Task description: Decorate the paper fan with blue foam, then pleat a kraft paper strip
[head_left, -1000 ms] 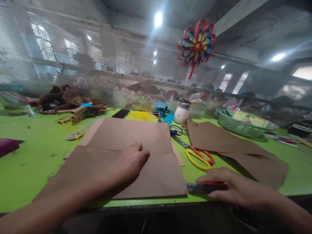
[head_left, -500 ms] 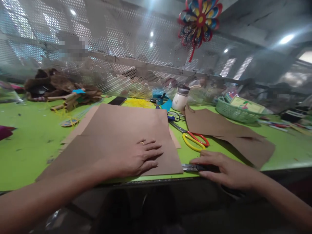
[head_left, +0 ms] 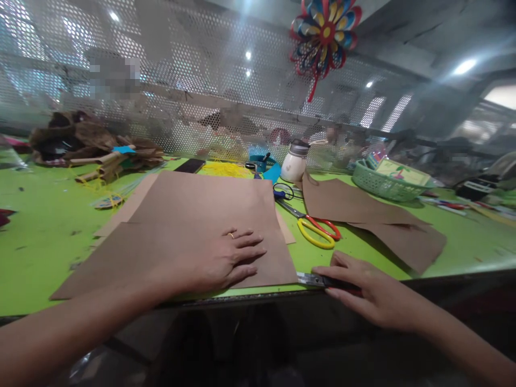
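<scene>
A large brown paper sheet (head_left: 201,207) lies over other paper on the green table, its near edge close to the table's front edge. My left hand (head_left: 229,258) rests flat on it, fingers spread, a ring on one finger. My right hand (head_left: 363,287) grips what look like scissors (head_left: 312,279) with dark, partly red handles. Their metal blades meet the sheet's near right corner, where the tips are hidden. Beyond this hand lies a second pair of scissors (head_left: 316,231) with one yellow and one red handle.
More brown paper (head_left: 363,201) lies at right, near a green basket (head_left: 387,183). A white jar (head_left: 294,161), black phone (head_left: 191,165) and yellow shreds (head_left: 226,169) stand at the back. Crumpled brown material (head_left: 80,140) sits at left. A perforated screen (head_left: 181,102) rises behind.
The view has shifted slightly, moving the scene a little leftward. My left hand stays flat on the sheet. My right hand still grips the dark-handled scissors at the corner, its fingers slightly shifted.
</scene>
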The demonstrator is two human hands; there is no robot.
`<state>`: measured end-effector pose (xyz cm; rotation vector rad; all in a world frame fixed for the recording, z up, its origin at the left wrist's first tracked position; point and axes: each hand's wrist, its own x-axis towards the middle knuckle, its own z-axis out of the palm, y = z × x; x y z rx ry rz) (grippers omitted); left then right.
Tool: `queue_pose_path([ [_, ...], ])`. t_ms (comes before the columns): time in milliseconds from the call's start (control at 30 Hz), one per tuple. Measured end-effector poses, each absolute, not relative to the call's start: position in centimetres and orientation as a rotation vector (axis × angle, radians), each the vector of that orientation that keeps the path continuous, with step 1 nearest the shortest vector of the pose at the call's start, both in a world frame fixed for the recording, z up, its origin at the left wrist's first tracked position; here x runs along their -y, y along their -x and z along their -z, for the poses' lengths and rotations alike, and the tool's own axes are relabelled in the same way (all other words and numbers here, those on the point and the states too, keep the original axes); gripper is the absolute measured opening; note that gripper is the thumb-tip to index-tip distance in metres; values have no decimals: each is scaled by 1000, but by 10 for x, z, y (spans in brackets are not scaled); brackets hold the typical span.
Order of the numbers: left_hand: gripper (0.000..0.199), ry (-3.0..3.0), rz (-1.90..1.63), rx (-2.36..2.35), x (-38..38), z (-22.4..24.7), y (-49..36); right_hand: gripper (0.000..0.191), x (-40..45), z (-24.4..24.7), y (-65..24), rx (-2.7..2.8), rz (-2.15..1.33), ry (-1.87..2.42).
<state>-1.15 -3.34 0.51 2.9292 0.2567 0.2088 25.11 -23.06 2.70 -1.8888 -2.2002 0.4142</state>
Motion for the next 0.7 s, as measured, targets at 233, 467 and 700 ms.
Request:
queue_pose_path([
  [233,45,-2928,-194,-257,34,-6,11,37,238,-27,-255,2177,-440,1930],
  [467,45,-2932,-187,-259,35,-6,11,36,221,-28,-247,2229,-438,1871],
  [700,46,-2958,-127,-300,36,-8,10,40,227,-28,-247,2239,-438,1925],
])
